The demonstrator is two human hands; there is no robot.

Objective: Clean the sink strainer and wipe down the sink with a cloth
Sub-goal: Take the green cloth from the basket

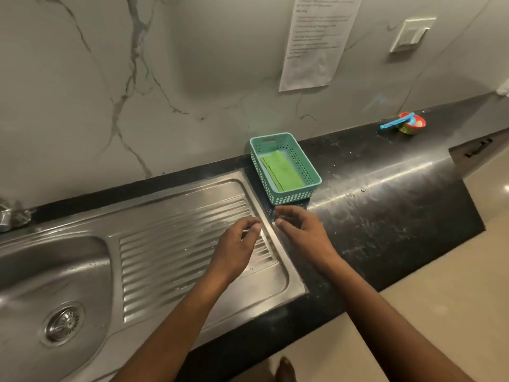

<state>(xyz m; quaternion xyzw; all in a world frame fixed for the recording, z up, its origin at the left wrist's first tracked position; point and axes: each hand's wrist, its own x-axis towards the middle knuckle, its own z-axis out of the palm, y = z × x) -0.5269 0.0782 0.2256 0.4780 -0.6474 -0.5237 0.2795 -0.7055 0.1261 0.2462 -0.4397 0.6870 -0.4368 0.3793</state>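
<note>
The steel sink point(33, 260) lies at the left, with its round strainer point(64, 323) seated in the drain. A ribbed drainboard point(176, 244) runs to its right. A folded green cloth point(282, 170) lies inside a teal perforated basket point(300, 161) on the black counter, just past the drainboard's far right corner. My left hand point(237, 249) hovers over the drainboard's right end, fingers loosely curled and empty. My right hand point(303, 230) is close beside it, just in front of the basket, fingers apart and holding nothing.
A black stone counter point(385, 194) extends to the right and carries a red tub with a blue tool point(407, 124) near the wall. A marble backsplash has a paper notice point(316, 42) and a switch plate point(411, 35). Tap fittings point(11, 215) show at the far left.
</note>
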